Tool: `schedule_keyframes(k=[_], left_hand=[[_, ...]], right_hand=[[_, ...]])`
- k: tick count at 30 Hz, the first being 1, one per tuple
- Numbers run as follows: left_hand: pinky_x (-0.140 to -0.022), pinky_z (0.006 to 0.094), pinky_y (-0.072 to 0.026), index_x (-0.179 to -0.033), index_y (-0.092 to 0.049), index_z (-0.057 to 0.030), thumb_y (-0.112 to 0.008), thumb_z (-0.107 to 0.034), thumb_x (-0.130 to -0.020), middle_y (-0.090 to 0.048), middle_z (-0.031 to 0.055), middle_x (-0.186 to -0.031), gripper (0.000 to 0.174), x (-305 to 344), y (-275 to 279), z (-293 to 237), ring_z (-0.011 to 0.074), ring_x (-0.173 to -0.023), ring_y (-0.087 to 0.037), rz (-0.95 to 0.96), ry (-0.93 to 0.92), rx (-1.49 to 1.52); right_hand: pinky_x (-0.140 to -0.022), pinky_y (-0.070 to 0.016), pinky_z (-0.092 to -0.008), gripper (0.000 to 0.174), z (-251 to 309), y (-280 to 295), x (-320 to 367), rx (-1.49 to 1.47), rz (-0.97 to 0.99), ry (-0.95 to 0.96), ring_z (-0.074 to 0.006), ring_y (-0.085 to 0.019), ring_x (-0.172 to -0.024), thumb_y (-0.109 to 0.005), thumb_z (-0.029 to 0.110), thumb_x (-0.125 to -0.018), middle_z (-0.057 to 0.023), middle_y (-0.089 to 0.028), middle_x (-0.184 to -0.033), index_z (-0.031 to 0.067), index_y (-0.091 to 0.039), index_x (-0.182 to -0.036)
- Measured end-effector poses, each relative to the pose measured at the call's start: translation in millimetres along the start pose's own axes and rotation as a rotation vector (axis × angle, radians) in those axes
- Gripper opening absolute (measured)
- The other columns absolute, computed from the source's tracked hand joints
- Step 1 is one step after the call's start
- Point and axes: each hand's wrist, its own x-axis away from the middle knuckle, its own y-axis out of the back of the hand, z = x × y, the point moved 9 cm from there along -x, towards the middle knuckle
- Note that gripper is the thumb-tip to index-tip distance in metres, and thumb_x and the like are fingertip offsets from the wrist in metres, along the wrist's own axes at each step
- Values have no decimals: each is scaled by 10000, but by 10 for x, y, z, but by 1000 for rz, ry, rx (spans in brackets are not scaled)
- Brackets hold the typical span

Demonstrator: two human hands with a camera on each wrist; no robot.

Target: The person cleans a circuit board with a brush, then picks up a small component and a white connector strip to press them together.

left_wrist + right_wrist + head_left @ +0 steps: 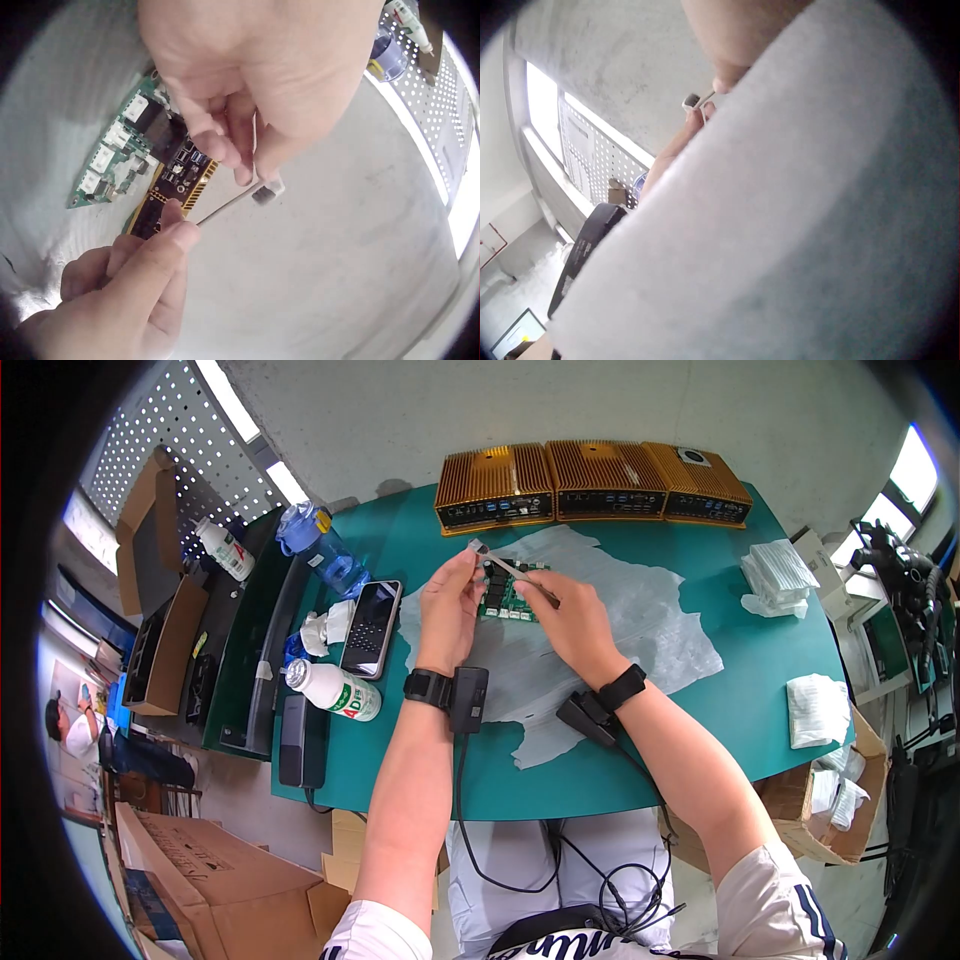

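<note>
My left hand [450,605] pinches a small white block [268,193] with a dark grey face between thumb and fingers. In my right hand [575,622] is a slim metal tool [225,205], gripped between thumb and fingers, its far tip right at the block. In the head view, the tool's near end is dark. A green circuit board [512,612] with white connectors along one edge shows between and behind both hands, over a crumpled translucent sheet [640,630]. Fingers hide part of the board. The right wrist view is mostly filled by a blurred pale surface.
Three gold finned boxes [495,480] line the table's back. To the left are a phone [372,628], a white bottle [335,690], a blue water bottle [325,550] and a dark power bank-like block [302,745]. Wrapped white packets [778,575] lie on the right; cables hang from the wrists.
</note>
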Motion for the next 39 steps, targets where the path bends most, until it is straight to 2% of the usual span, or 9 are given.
schedule_keyframes(k=[4,11,39], left_hand=[[-734,218,-514,-1078,-697,-7,-635,-99,-975,-703,53,-1006,153,-20,16,20,88,-818,-623,31,-15,-8],[-742,219,-517,-1084,-693,-9,-632,-105,-978,-698,61,-1000,155,-6,-16,35,104,-820,-624,30,-7,-55],[-759,234,-507,-1076,-628,-64,-592,-184,-1016,-638,10,-966,138,4,-121,44,88,-834,-603,103,32,-36]], right_hand=[[-641,-494,-441,277,2,10,11,8,-15,0,-400,-635,-744,-632,327,-955,-176,-674,-780,77,-712,-1044],[-643,-493,-443,295,-3,12,7,0,-23,-2,-390,-644,-740,-614,344,-965,-169,-678,-775,80,-711,-1052],[-673,-496,-488,337,-46,-82,-1,-3,43,-9,-421,-646,-788,-531,350,-1009,-198,-681,-801,51,-686,-1023]])
